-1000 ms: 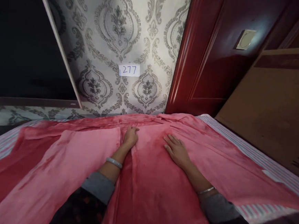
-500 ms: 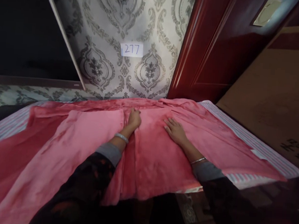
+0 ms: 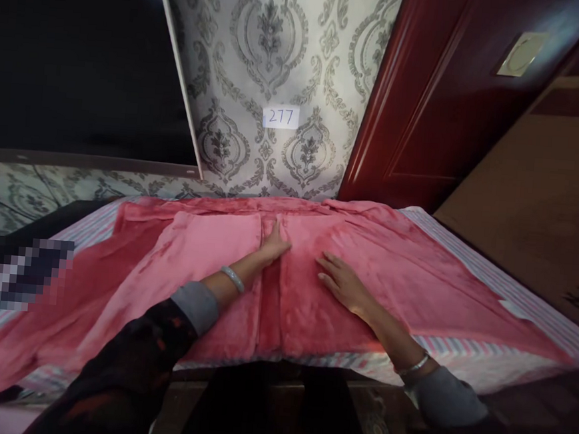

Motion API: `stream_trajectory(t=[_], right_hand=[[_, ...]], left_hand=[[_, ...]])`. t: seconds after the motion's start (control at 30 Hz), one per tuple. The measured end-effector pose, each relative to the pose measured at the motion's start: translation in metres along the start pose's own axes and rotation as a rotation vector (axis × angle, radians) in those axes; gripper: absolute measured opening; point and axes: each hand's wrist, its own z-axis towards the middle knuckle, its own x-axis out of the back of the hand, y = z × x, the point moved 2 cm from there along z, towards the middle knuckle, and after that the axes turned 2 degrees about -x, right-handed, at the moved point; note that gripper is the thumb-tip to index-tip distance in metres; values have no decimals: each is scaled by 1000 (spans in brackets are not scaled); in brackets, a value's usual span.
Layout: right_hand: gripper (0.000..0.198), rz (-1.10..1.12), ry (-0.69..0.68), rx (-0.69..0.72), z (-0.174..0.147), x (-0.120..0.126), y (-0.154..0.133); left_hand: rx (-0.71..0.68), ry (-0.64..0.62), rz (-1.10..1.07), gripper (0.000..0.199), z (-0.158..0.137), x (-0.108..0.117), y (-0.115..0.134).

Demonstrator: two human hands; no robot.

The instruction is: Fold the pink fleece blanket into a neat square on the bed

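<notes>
A pink plush cloth (image 3: 332,314) lies spread out, with two panels side by side and a darker strip between them, like an open-front garment. My left hand (image 3: 273,247) rests at the inner edge of the right panel, near its far end. Its thumb and a finger are spread apart, and the other fingers are partly hidden. On the right panel, my right hand (image 3: 344,285) lies palm down with its fingers stretched out and holds nothing. Folds of the same cloth bunch along the far side.
Beneath the cloth is a striped sheet (image 3: 452,345) on a raised surface. Behind it stand a patterned wall with a paper marked 277 (image 3: 280,117) and a dark screen (image 3: 81,60). A red wooden panel (image 3: 427,121) and a large cardboard box (image 3: 536,203) border the right.
My left hand has gone from closed fingers to spread ones at the panel's edge. My right hand has slid slightly nearer across the cloth. The view has shifted left.
</notes>
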Motion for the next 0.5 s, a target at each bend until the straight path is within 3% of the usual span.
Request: stream_trajectory(t=[0.17, 0.3, 0.5], right_hand=[[55, -17, 52, -51, -15, 3, 5], [55, -39, -5, -109, -28, 4, 4], [57, -91, -11, -211, -42, 11, -17]], left_hand=[[-22, -30, 5, 90, -15, 2, 1], [-12, 3, 49, 85, -13, 4, -1], [0, 15, 55, 79, -10, 4, -4]])
